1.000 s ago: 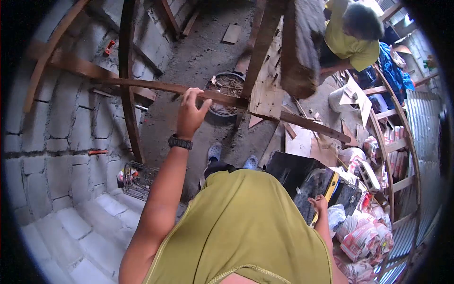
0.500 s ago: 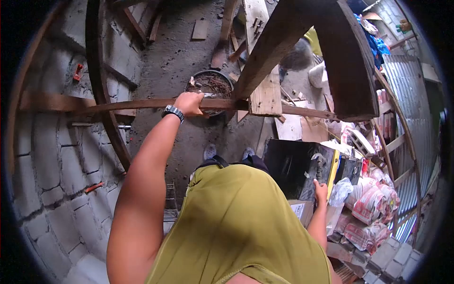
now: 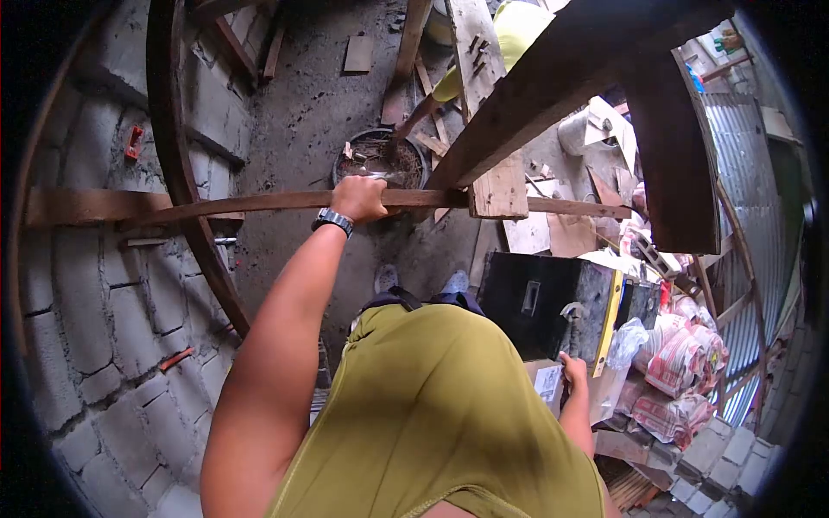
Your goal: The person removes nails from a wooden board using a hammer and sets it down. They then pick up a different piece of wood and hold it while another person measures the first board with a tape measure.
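My left hand, with a watch at the wrist, is closed around a horizontal wooden strip. Just beyond it, on the floor, is a round black tub with nails or scraps in it. Low on the right, my right hand is closed around the lower end of what looks like a hammer, its head pointing up. Behind the hammer stands a black box, with a yellow spirit level along its side. A co-worker's arm reaches down into the tub.
A concrete block wall rises on the left. Overhead, a thick timber slants across, beside a plank with nails. Plastic sacks and corrugated metal sheets are at the right. A white bucket sits farther back.
The co-worker has leaned in and put an arm into the tub. My right hand has lowered slightly with the hammer. My left hand stays on the wooden strip.
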A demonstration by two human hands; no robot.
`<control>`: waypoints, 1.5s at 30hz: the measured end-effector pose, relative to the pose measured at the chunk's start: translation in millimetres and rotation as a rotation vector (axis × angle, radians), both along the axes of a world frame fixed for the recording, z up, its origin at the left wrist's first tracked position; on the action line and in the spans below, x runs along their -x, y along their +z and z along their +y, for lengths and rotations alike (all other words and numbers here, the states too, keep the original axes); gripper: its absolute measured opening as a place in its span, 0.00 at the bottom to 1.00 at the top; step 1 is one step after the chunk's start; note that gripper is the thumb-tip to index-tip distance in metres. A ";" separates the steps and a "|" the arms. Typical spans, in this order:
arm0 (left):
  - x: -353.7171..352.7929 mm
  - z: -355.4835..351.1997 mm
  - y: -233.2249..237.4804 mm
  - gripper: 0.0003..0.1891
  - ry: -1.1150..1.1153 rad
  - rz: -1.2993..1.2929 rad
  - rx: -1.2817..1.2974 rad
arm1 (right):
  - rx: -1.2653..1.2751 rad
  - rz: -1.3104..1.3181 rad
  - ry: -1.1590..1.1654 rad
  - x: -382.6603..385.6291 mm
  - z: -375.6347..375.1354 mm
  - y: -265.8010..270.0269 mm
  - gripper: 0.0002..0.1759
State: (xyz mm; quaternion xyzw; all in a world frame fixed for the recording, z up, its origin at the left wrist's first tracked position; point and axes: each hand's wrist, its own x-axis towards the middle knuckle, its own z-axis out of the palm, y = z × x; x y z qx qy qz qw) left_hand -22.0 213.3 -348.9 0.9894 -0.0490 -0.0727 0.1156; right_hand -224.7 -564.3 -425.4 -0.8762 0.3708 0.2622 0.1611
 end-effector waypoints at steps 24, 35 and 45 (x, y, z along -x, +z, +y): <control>-8.6 -17.0 70.9 0.33 0.146 -0.483 0.538 | 0.222 -0.329 -0.060 -45.0 119.6 102.8 0.32; 7.3 -147.5 364.3 0.37 -0.684 -1.277 0.779 | 0.214 -0.459 0.157 -90.1 80.9 73.4 0.27; -7.8 -219.4 352.4 0.29 -0.438 -1.327 0.641 | -0.042 -0.619 0.080 -97.0 81.6 76.5 0.24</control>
